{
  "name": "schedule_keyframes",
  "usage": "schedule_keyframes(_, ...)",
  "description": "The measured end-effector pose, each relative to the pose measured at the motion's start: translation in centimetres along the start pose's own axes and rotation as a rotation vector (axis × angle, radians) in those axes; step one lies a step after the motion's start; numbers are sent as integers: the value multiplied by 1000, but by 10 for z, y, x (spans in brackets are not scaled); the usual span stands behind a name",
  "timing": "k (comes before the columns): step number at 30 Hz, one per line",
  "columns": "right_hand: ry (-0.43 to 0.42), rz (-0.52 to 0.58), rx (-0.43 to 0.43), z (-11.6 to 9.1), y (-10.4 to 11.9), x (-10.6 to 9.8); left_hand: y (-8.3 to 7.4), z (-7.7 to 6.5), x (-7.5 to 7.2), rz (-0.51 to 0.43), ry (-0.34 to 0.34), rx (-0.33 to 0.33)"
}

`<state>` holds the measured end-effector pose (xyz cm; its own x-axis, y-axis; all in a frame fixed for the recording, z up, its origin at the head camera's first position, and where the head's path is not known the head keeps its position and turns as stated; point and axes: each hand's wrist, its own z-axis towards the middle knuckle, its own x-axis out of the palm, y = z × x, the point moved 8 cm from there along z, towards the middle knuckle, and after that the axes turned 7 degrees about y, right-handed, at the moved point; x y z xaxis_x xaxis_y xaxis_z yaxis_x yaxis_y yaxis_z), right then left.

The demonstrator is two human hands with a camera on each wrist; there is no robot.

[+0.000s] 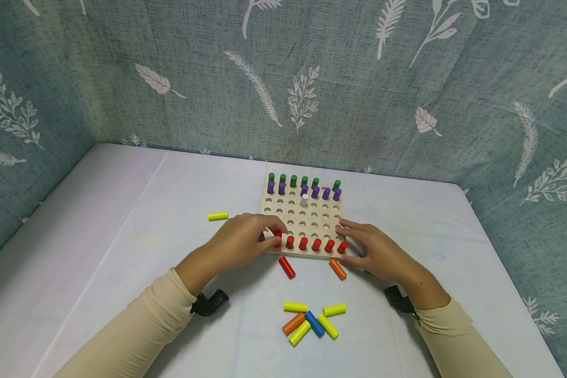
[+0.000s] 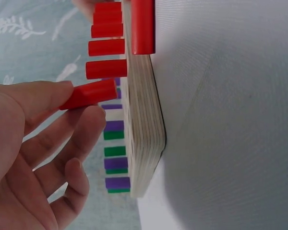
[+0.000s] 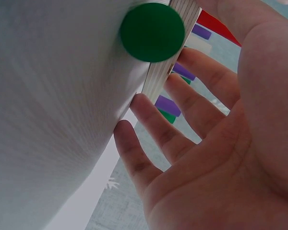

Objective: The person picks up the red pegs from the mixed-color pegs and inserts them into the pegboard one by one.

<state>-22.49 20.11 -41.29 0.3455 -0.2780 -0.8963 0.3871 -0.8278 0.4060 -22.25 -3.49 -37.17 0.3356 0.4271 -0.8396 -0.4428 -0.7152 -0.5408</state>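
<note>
My left hand [image 1: 243, 239] pinches a red peg [image 2: 92, 94] between thumb and fingers, over the front-left corner of a wooden pegboard [image 1: 296, 218]. To the right of that peg, several red pegs [image 1: 303, 243] stand along the front row. My right hand [image 1: 375, 247] lies at the board's right side, its fingers spread; in the right wrist view the fingertips [image 3: 139, 99] are right at the board's edge. At the back of the board stand a row of green pegs [image 1: 293, 181] and a row of purple pegs [image 1: 326, 193], with one white peg [image 1: 304, 200] before them.
A loose red peg [image 1: 287, 267] and an orange peg [image 1: 337, 269] lie before the board. Nearer me are several yellow pegs [image 1: 295, 306], a blue peg [image 1: 314, 324] and another orange peg [image 1: 293, 324]. One yellow peg [image 1: 218, 216] lies left of the board.
</note>
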Motion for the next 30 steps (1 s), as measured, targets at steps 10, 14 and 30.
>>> schedule_keyframes(10,1,-1,9,0,0,0,2,0,2,28,0,-1)
schedule_keyframes(14,-1,-9,1,0,0,0,1,1,3,55,-2,3)
schedule_keyframes(30,10,-13,10,1,0,0,0,1,4,64,-3,0)
